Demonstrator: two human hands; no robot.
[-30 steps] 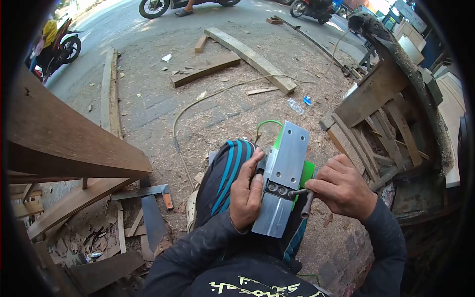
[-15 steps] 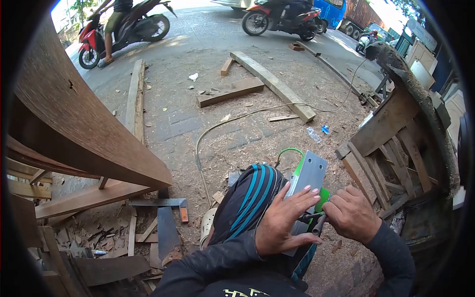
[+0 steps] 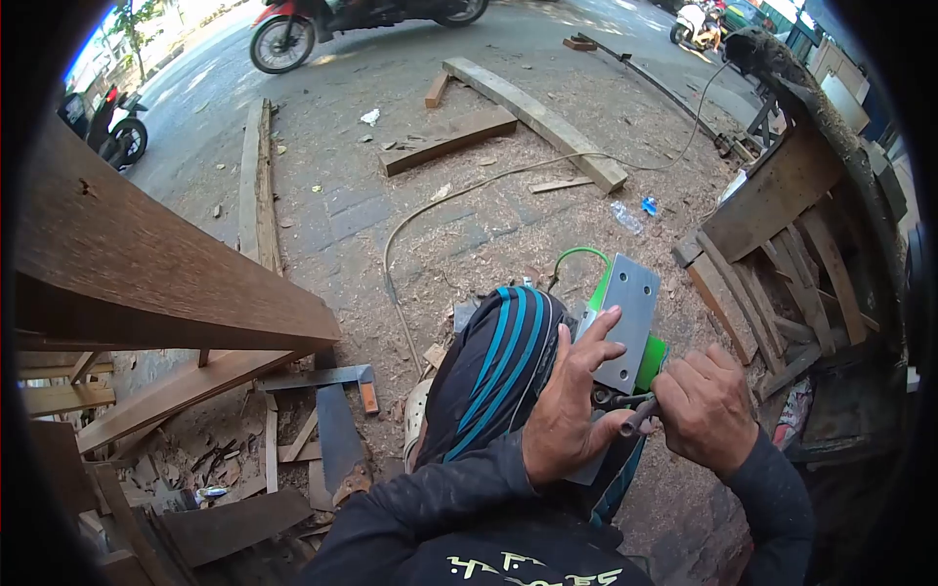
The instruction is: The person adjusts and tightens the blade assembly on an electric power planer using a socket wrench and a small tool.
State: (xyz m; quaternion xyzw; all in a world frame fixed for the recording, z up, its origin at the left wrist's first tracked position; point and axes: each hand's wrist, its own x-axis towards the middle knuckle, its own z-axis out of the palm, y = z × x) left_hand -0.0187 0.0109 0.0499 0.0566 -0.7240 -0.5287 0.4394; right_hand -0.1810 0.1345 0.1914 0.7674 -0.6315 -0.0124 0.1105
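A green electric planer (image 3: 650, 363) lies upside down across my lap, its flat metal sole (image 3: 625, 317) facing up with several holes in it. My left hand (image 3: 570, 415) rests against the near side of the sole, fingers spread and thumb reaching toward the wrench. Closed in a fist, my right hand (image 3: 705, 405) grips a dark metal socket wrench (image 3: 637, 418) whose tubular end points down and left at the planer's middle. Where the wrench meets the planer is partly hidden by my fingers. The planer's green cord (image 3: 578, 251) loops off its far end.
Wooden beams (image 3: 537, 122) lie on the shaving-strewn ground ahead. A large curved wooden piece (image 3: 186, 259) juts in from the left. A handsaw (image 3: 339, 439) and a try square (image 3: 322, 378) lie below it. Wooden frames (image 3: 772, 283) stand at right. Motorcycles (image 3: 371, 24) pass on the road.
My left fingers have lifted and spread more over the sole. The planer shows slightly higher and more of its plate is visible. Motorcycles on the road have moved.
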